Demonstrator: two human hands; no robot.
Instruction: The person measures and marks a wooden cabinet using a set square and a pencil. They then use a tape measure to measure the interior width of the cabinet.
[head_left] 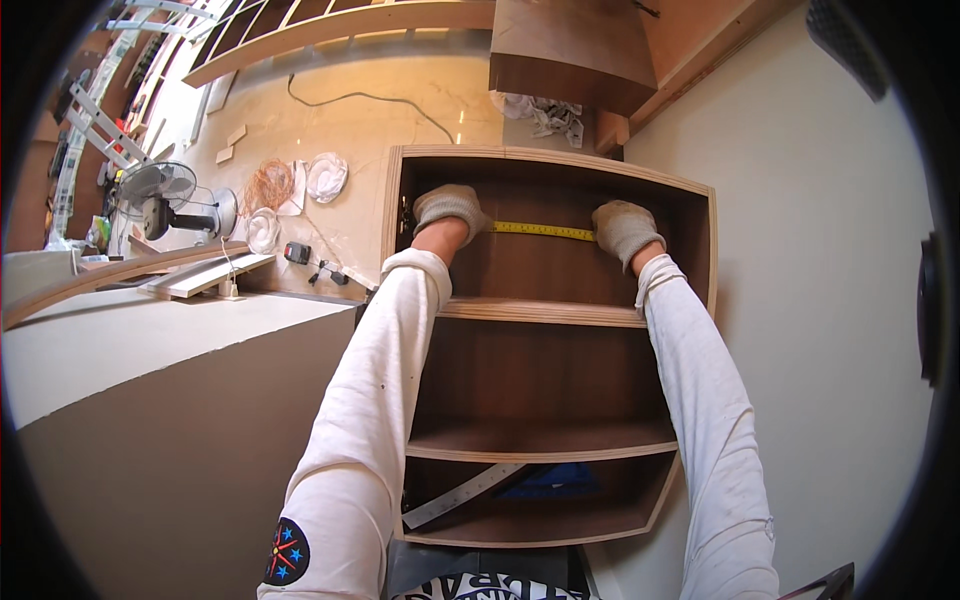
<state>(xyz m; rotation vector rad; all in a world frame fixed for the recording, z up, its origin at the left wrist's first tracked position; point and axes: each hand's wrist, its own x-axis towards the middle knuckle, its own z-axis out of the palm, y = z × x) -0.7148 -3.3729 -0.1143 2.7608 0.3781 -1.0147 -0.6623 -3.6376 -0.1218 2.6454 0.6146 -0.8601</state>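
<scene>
A yellow tape measure [543, 231] is stretched between my two gloved hands inside the far compartment of a brown wooden cabinet [540, 385]. My left hand [452, 212], in a pale knit glove, is closed at the tape's left end, close to the cabinet's left side wall. At the tape's right end my right hand [628, 232], gloved as well, is closed around it; the tape's case does not show. In the nearest compartment lie a metal ruler [465, 496], set at a slant, and a blue flat tool [550, 481], partly shaded.
On the left stands a white-topped panel [180, 335] with wood strips [210, 272] on it. Beyond are a fan [165, 205], a battery [297, 252], coiled cord [270, 185] and a cable [380, 96] on the floor. A brown box [570, 55] stands beyond the cabinet; a pale wall [820, 330] rises right.
</scene>
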